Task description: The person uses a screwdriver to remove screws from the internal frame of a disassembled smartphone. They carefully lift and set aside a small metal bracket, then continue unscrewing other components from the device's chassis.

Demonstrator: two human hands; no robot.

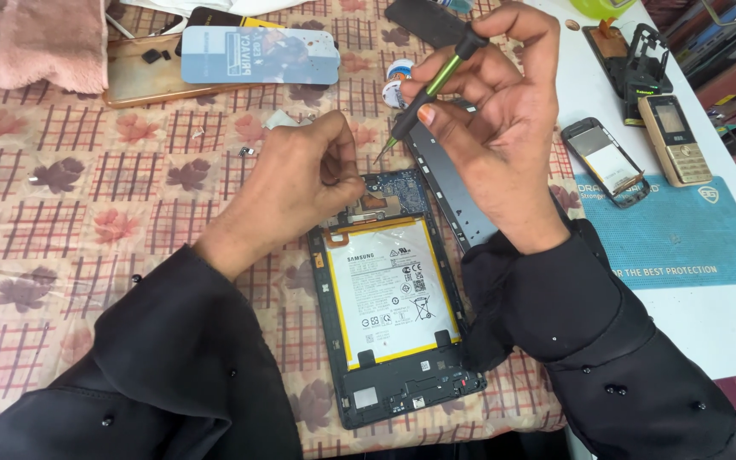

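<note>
Left hand [300, 183]: fingers curled, pinching at the top edge of the opened dark-framed tablet [393, 319], back cover off, white yellow-edged battery [389, 290] and blue circuit board [398, 189] exposed; whether anything is held between the fingertips cannot be told. Right hand [491, 111]: closed on a slim green-and-black precision screwdriver [429, 89], tip angled down just above the board. Tablet lies on a floral checked cloth [87, 213]. Grey detached frame strip [457, 192] beside it. Handling note: keep the tip square in the screw and steady the frame.
</note>
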